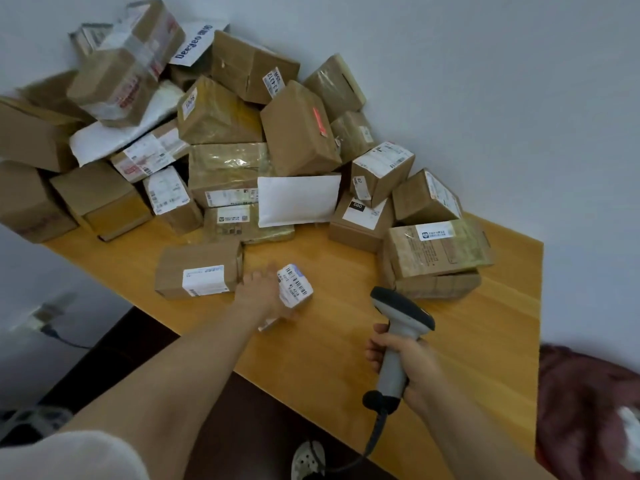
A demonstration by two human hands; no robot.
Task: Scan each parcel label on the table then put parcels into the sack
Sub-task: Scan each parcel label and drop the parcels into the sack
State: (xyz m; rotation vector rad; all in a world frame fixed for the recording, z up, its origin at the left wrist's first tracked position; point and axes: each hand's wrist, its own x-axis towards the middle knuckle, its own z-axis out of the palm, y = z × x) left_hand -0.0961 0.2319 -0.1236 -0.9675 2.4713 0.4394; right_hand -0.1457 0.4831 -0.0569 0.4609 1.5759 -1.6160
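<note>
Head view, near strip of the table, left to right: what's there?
In order: brown labelled box → left hand → small parcel it holds → scanner gripped by right hand → taped box stack → dark red sack.

Parcel pile (225,133) blocks table (485,341) rear; front bare.

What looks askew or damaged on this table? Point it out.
The parcels are heaped loosely against the wall, many tilted. At the right, a taped box sits crooked on the box below. No spill or clear damage shows. The left hand holds a small parcel, the right hand a scanner.
</note>
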